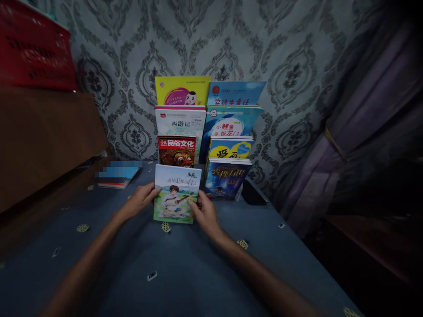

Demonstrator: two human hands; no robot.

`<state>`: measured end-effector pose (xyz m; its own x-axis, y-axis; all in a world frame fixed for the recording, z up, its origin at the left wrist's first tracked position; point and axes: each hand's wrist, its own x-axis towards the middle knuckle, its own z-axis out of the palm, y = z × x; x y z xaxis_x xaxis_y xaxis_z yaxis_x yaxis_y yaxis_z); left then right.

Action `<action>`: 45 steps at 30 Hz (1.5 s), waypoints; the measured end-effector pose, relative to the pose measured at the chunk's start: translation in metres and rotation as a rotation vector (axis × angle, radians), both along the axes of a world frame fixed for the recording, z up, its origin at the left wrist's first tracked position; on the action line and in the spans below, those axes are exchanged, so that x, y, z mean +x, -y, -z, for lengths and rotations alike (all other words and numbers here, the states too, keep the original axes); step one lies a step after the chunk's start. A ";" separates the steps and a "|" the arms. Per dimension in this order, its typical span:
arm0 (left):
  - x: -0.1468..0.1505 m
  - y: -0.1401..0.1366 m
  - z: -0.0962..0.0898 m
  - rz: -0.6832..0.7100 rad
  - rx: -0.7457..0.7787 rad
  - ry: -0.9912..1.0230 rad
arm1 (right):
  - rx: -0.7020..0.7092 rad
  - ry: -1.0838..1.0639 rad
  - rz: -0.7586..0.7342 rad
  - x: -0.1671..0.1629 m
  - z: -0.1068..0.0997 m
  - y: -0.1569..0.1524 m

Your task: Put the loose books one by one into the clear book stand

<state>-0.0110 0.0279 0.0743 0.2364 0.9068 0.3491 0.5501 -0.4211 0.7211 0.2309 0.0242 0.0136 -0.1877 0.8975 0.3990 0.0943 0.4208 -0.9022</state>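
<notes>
A small book (175,193) with a guitar player on its green and pale blue cover stands upright between my hands. My left hand (141,199) grips its left edge, and my right hand (205,211) holds the right edge with the thumb on the cover. Directly behind it rises a column of upright books: a red one (177,152), a white one (181,123) and a yellow one (181,90). To the right is a second column, with a dark blue book (226,179) in front, then a yellow-and-blue one (231,147) and two blue ones behind.
A few books (117,175) lie flat at the table's back left. A black flat object (254,193) lies right of the book columns. At the left, a red basket (36,48) sits on a brown box (46,136). A purple curtain (317,176) hangs at the right.
</notes>
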 end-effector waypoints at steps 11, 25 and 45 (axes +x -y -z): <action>0.011 -0.024 -0.070 -0.328 0.449 -0.013 | 0.418 -0.018 0.233 -0.015 -0.087 -0.051; 0.007 -0.024 -0.073 -0.204 0.281 0.024 | 0.309 0.077 0.137 0.001 -0.086 -0.069; -0.025 -0.027 -0.073 0.191 -0.572 -0.286 | -0.086 0.703 -0.415 0.031 -0.112 -0.050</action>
<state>-0.0357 0.0545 0.1471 0.4233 0.8634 -0.2744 0.7063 -0.1248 0.6969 0.2616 0.0739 0.1256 -0.6920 0.7219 -0.0022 0.5013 0.4783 -0.7211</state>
